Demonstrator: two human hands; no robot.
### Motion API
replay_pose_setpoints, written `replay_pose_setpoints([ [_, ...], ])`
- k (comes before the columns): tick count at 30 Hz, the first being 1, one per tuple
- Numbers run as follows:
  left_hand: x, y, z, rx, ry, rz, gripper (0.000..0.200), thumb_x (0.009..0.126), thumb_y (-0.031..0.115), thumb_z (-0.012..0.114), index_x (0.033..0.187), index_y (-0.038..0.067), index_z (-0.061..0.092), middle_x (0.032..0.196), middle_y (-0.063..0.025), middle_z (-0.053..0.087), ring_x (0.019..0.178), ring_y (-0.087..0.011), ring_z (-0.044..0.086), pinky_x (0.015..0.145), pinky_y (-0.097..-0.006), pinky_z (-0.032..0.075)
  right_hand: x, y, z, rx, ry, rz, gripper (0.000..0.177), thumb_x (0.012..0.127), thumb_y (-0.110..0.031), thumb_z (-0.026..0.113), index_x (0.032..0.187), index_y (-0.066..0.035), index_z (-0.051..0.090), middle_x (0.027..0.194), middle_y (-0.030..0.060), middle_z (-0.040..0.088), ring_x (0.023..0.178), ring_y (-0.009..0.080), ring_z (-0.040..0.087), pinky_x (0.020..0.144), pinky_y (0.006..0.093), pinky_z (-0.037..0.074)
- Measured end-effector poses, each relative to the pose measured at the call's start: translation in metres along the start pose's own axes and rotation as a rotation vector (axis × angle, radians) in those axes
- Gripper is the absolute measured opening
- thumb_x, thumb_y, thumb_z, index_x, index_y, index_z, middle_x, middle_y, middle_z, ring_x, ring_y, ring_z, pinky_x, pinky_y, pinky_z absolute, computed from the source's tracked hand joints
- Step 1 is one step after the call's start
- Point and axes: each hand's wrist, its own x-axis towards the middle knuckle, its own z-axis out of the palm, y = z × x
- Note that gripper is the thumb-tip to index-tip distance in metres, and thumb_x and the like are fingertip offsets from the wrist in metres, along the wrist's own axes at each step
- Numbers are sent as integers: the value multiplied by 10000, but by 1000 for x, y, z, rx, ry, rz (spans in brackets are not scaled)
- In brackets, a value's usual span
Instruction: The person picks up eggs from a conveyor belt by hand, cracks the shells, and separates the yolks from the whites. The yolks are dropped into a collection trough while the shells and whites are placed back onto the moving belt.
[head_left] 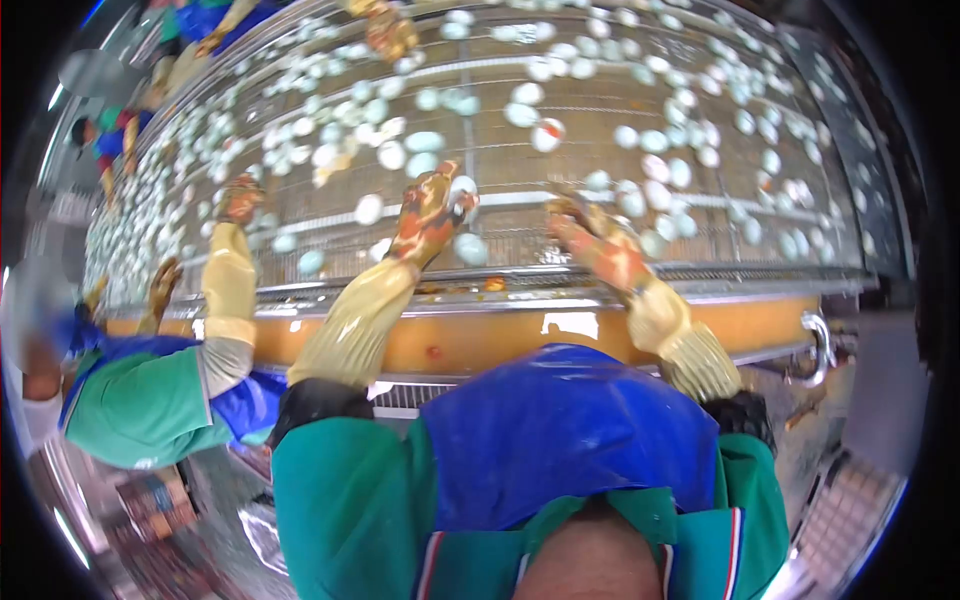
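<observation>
Both my hands wear stained rubber gloves with long cream cuffs and reach over a wide conveyor (520,225) strewn with pale blue-green and white eggs. My left hand (422,222) is closed around a pale egg (463,188), with a dark patch showing by the thumb. Another bluish egg (470,248) lies just beside that hand. To the right, my right hand (600,248) hovers low over the belt, its fingers stretched leftward and nothing visible in them. Several eggs (632,200) lie close to its far side. One white egg (548,135) farther off bears a red smear.
An orange-tan rail with a metal lip (480,345) runs between my body and the belt. At left, a co-worker's gloved hand (240,200) reaches in; another gloved hand (388,32) comes from the far side. A metal handle (820,348) juts out at right.
</observation>
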Motion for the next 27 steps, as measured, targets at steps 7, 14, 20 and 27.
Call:
replay_pose_setpoints([
  [7, -36, 143, 17, -637, -227, 264, 374, 904, 95, 484, 1269, 27, 441, 1020, -90, 598, 827, -200, 568, 740, -334, 476, -30, -1, -21, 405, -183, 60, 370, 895, -286, 575, 1193, -69, 548, 1028, 25, 614, 897, 110, 569, 753, 249, 459],
  [14, -35, 137, 98, -1211, -621, 85, 359, 887, 47, 505, 1240, -2, 470, 1078, -88, 584, 926, -138, 547, 794, -260, 457, -75, 67, -74, 122, -59, 54, 353, 853, -192, 625, 1168, -42, 571, 1037, 49, 633, 876, 119, 580, 740, 266, 471],
  [20, -57, 123, 154, -1195, -742, -210, 317, 870, 97, 569, 1163, -23, 549, 1103, -95, 589, 941, -118, 553, 807, -233, 453, -101, 114, -111, -653, -79, -528, 303, 840, -175, 565, 1138, -130, 601, 1056, 73, 621, 945, 231, 594, 827, 362, 466],
  [27, 10, 153, 126, -1005, -334, 174, 376, 866, 272, 572, 1144, 20, 542, 1102, -102, 583, 991, -204, 553, 834, -318, 460, -108, 91, -152, -1, -48, -359, 380, 849, -204, 588, 1212, -99, 541, 1190, 97, 575, 999, 186, 577, 766, 294, 478],
])
